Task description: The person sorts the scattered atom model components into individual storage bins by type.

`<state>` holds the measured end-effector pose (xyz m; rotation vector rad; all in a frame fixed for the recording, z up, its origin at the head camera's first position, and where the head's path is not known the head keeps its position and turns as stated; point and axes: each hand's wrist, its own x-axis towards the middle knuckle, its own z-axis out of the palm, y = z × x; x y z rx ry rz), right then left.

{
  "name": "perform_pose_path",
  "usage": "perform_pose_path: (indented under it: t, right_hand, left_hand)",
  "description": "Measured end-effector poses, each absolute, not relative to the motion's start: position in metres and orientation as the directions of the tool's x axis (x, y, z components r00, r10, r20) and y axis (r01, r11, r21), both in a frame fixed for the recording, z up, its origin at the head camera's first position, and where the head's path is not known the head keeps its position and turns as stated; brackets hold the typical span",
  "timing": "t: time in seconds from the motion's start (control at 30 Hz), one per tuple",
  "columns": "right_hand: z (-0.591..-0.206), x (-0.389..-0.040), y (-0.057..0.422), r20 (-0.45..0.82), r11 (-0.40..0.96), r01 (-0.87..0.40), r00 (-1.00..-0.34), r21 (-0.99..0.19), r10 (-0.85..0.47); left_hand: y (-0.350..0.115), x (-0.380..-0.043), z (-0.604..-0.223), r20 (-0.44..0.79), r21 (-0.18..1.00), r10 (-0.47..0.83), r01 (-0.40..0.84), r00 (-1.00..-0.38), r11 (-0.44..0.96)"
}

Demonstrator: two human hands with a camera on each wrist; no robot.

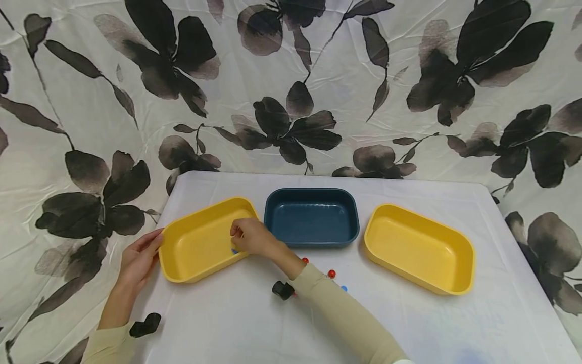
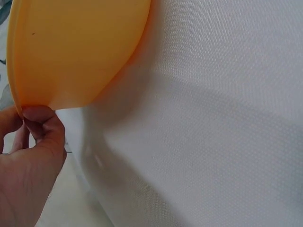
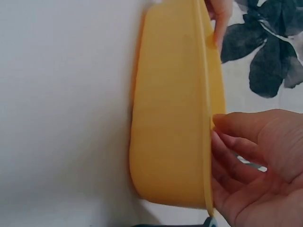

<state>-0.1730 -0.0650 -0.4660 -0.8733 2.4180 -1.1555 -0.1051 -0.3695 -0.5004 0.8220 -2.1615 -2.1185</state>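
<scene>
My left hand [image 1: 138, 260] pinches the rim at the left end of a yellow tray [image 1: 195, 247]; the left wrist view shows thumb and fingers on that rim. The right hand [image 1: 252, 236] reaches over the tray's right end with bent fingers, thumb close to the fingertips. In the right wrist view, its fingers lie just past the tray's rim [image 3: 207, 94], partly hidden by it. Whether they pinch anything cannot be seen. Just below this hand, a small blue bead [image 1: 234, 251] shows at the tray's near side.
A dark blue tray [image 1: 311, 243] stands right of the yellow one, with a second yellow tray [image 1: 420, 280] farther right. Between them and the right sleeve lie a red bead [image 1: 332, 274], another red bead [image 1: 305, 260] and a blue bead [image 1: 344, 289] on the white-covered table [image 1: 514, 303].
</scene>
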Motion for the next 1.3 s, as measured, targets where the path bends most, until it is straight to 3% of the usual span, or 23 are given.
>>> perform_pose_path:
  t: [0.63,1.3]
  right_hand:
    - [-0.469,-0.161,-0.031,0.113,0.311,-0.351,-0.803,-0.883,-0.585]
    - [-0.462,-0.145,0.014,0.161,0.261,-0.335,-0.840,-0.905,-0.518]
  left_hand:
    - [-0.371,-0.100,-0.501,-0.382,0.921,-0.368,-0.380,-0.848,-0.082]
    - [-0.371,-0.104,-0.502,-0.360,0.932,-0.354,-0.347,-0.863,-0.101]
